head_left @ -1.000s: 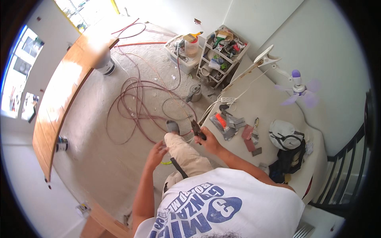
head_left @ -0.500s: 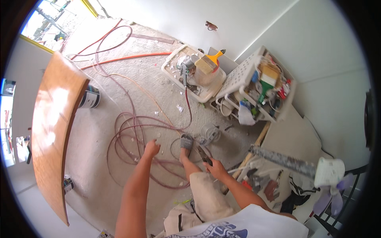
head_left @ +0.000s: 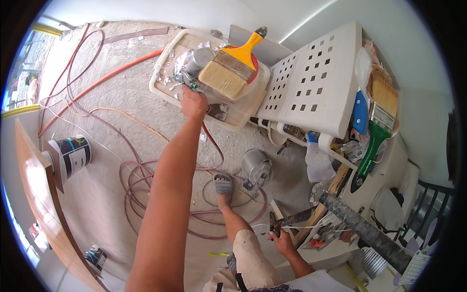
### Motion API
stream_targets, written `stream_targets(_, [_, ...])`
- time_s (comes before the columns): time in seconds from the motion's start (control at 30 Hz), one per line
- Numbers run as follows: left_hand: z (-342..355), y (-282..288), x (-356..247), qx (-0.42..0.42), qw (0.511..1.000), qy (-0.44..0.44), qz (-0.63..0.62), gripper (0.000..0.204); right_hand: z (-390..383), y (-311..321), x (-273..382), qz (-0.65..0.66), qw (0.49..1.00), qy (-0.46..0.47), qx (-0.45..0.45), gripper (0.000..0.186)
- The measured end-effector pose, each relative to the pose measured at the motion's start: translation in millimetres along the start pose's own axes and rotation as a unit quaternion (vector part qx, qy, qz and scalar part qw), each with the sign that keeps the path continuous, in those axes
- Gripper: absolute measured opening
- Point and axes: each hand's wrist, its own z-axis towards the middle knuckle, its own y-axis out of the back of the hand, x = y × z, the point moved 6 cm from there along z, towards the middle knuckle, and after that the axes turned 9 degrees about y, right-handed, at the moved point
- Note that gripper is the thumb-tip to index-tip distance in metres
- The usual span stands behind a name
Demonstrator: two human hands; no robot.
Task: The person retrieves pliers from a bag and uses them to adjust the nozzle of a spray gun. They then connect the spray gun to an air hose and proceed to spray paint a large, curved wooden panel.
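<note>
My left hand [head_left: 193,103] reaches forward over the beige plastic tray table [head_left: 163,87], its fingers closed round the handle of an air blow gun [head_left: 188,81]. A dark red hose [head_left: 214,136] runs down from beneath that hand. Beside the blow gun lie a grey metal can [head_left: 199,60] and a wide yellow-handled paintbrush [head_left: 229,70], which rests across a round red-rimmed container. A putty knife [head_left: 218,111] lies just right of my wrist. Low at the right, my right hand [head_left: 282,241] is closed on a dark tool [head_left: 275,225] whose kind I cannot make out.
A white perforated crate [head_left: 311,78] holds a green-handled brush [head_left: 375,141] and other tools. A metal spray-gun cup [head_left: 255,165] stands on the floor near my sandalled foot [head_left: 223,184]. Coiled hoses [head_left: 141,180] cover the floor. At left stand a wooden panel [head_left: 36,185] and paint buckets [head_left: 73,153].
My left hand has moved forward from over the floor and taken hold of the blow gun on the tray. My right hand has drawn lower, still holding the dark tool. The view has shifted closer.
</note>
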Motion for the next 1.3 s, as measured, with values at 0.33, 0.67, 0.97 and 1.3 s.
stream_targets(0.33, [-10, 71, 39, 0.006, 0.984, -0.062, -0.165, 0.036, 6, -5, 82, 0.005, 0.993, 0.119, 0.019, 0.049])
stream_targets(0.67, [-212, 321, 65, 0.186, 0.937, -0.103, -0.276, 0.026, -78, -13, 251, -0.087, 0.924, 0.372, 0.011, 0.050])
stream_targets(0.97, [-426, 553, 56, 0.275, 0.895, -0.173, -0.307, 0.029, -267, -66, 395, -0.171, 0.787, 0.592, -0.013, 0.064])
stream_targets(1.3, [-588, 685, 71, 0.354, 0.844, -0.204, -0.348, 0.029, -464, -79, 436, -0.190, 0.722, 0.659, -0.092, 0.062])
